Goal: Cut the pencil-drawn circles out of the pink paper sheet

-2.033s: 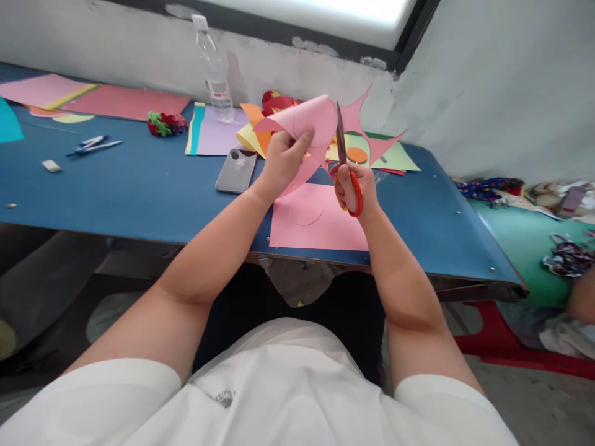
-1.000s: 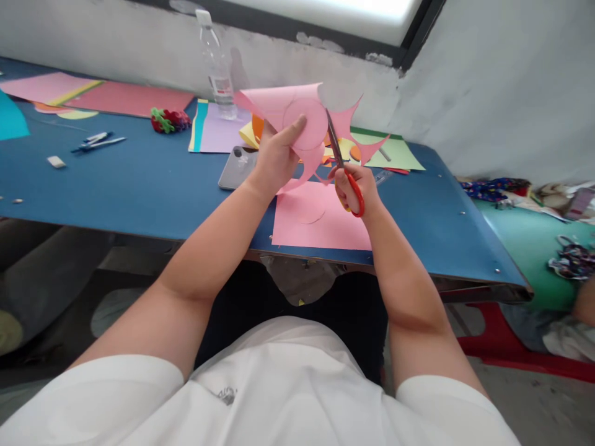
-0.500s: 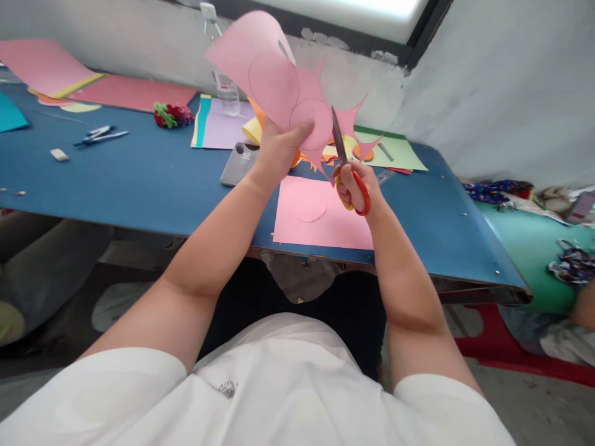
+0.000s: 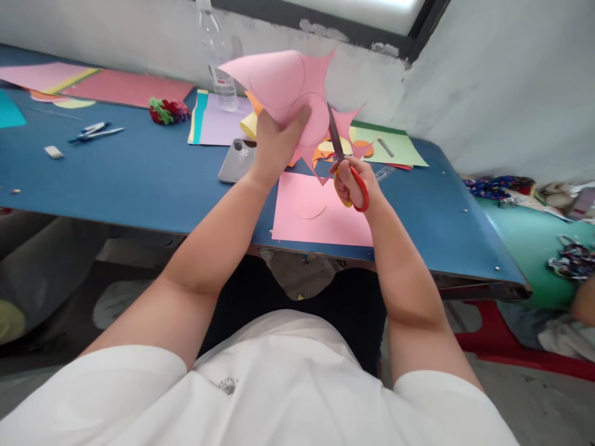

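My left hand (image 4: pixel 279 139) is closed on a sheet of pink paper (image 4: pixel 276 77), thumb on top, and holds it up above the desk. Circles are outlined on the paper, and its right side is cut into jagged points. In my right hand (image 4: pixel 356 179) are scissors (image 4: pixel 352 186) with red and yellow handles. Their dark blades point up and away, at the paper's cut edge beside the circle under my left thumb. Below both hands, a second pink sheet (image 4: pixel 320 217) lies flat near the desk's front edge, with a curved line or slit in it.
A phone (image 4: pixel 236 162) lies left of my left hand, a clear bottle (image 4: pixel 223 87) behind it. Further left are a compass (image 4: pixel 95 132), an eraser (image 4: pixel 53 152) and a red-green fuzzy bundle (image 4: pixel 168 111). Green paper (image 4: pixel 404 148) and orange scraps lie at the back right of the blue desk (image 4: pixel 139 186).
The raised left part of the pink paper has bent down and toward me. My right hand and the scissors have shifted slightly, and the blades still meet the paper's edge.
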`<state>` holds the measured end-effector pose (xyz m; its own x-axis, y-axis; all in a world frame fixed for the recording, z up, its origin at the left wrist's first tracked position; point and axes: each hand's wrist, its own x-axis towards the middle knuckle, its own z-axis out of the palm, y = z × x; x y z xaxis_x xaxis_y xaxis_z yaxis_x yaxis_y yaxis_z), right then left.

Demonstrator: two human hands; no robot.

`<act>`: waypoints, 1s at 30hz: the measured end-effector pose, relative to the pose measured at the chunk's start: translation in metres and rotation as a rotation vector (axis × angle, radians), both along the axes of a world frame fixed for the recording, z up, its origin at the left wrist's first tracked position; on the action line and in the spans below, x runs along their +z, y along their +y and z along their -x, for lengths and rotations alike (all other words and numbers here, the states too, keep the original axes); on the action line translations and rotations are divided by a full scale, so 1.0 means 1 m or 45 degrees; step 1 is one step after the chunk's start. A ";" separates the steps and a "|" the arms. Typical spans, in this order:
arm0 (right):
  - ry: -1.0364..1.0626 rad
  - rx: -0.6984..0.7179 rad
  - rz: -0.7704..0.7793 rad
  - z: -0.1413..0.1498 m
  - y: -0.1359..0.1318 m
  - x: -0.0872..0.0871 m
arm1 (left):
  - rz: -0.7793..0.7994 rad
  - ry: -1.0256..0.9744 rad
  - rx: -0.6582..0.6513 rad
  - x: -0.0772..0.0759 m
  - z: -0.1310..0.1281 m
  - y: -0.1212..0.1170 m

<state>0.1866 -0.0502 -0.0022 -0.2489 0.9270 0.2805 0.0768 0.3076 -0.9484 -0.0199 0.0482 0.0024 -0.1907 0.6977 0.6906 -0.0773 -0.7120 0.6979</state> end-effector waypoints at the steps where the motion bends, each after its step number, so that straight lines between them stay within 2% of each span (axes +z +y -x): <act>1: 0.005 0.006 0.008 0.000 0.000 0.001 | -0.019 0.015 0.020 0.000 0.000 0.000; 7: 0.006 0.061 0.039 0.000 0.004 0.001 | -0.092 0.093 0.166 0.000 0.003 0.003; 11: 0.012 0.057 0.059 0.000 0.004 0.000 | -0.087 0.085 0.236 0.004 0.002 -0.003; 15: -0.007 0.046 0.068 -0.001 0.002 0.001 | -0.050 0.010 0.146 0.009 -0.002 -0.016; 18: -0.012 0.050 0.080 -0.002 0.001 0.001 | 0.025 -0.059 0.138 0.012 -0.004 -0.021; 25: 0.006 0.055 0.118 -0.001 0.002 -0.002 | 0.045 -0.049 0.133 0.013 -0.005 -0.018; 30: -0.015 0.065 0.096 0.000 0.001 -0.001 | 0.058 -0.022 0.035 0.013 -0.005 -0.020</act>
<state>0.1865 -0.0488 -0.0036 -0.2996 0.9313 0.2070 0.0744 0.2391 -0.9681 -0.0145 0.0287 0.0153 -0.2218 0.7224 0.6549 -0.0708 -0.6818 0.7281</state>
